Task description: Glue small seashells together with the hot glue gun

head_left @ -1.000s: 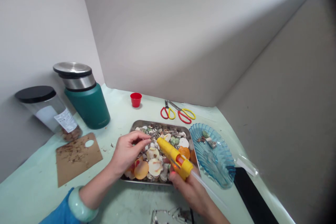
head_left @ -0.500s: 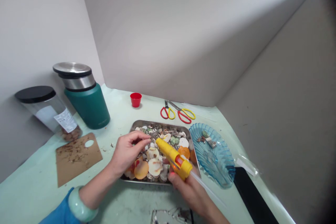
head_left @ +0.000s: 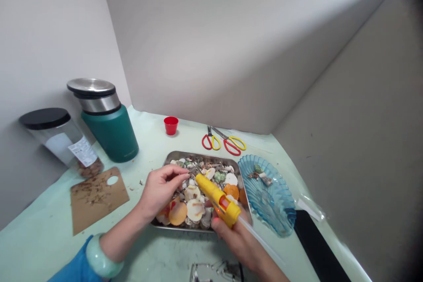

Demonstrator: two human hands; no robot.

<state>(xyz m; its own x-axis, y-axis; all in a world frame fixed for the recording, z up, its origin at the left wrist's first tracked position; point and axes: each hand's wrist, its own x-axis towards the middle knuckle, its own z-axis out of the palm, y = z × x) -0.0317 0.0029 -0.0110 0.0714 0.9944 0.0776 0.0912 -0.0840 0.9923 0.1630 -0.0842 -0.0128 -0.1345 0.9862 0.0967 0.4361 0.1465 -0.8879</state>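
Note:
Over the tray, my right hand [head_left: 233, 233] grips a yellow hot glue gun [head_left: 216, 198], a pale glue stick [head_left: 261, 239] poking out of its back end. The gun's nozzle points up and left toward my left fingertips. My left hand [head_left: 167, 183] is closed in a pinch, thumb against fingers, close to the nozzle; what it pinches is too small to name. Beneath both hands lies a metal tray [head_left: 247, 207] filled with seashells, among them an orange scallop shell [head_left: 178, 213] and a white shell [head_left: 195, 210].
A blue shell-shaped dish [head_left: 269, 202] with a few small shells lies right of the tray. Behind are two pairs of scissors [head_left: 211, 141] and a red cup [head_left: 171, 126]. At left stand a green bottle [head_left: 110, 134], a clear jar [head_left: 62, 145] and a brown board [head_left: 99, 200].
Almost nothing differs. The glue gun has shifted very slightly to the left; my left hand stays in its pinch near the nozzle.

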